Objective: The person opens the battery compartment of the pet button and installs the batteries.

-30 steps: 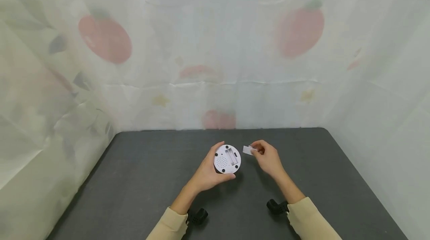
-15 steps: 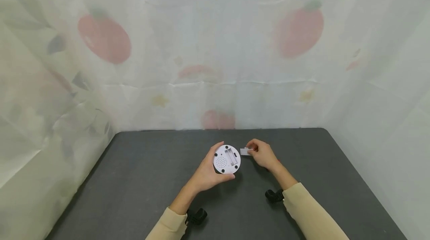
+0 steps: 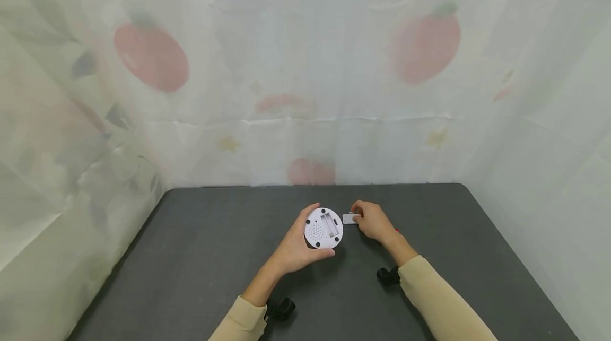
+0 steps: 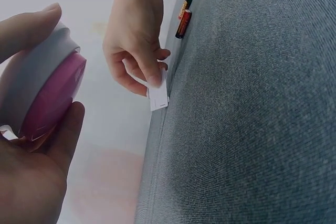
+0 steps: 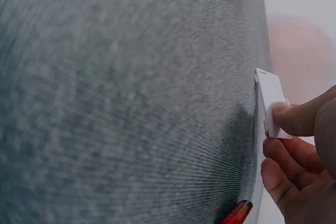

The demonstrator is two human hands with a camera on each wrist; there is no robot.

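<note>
Battery bay lying open and bare on the underside of the round white device (image 3: 323, 228), cradled off the table (image 3: 200, 256) near the middle of its far edge in the curled fingers of the left hand (image 3: 297, 248). Small white cover (image 3: 349, 218) pinched in the right hand (image 3: 374, 221), just beside the device and low at the table, probably touching it. Two batteries (image 4: 182, 18) lying loose behind the right hand, so cover off, loading and closing yet to do.

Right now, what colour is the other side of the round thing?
Pink, on the round device; the left wrist view shows it best.
</note>
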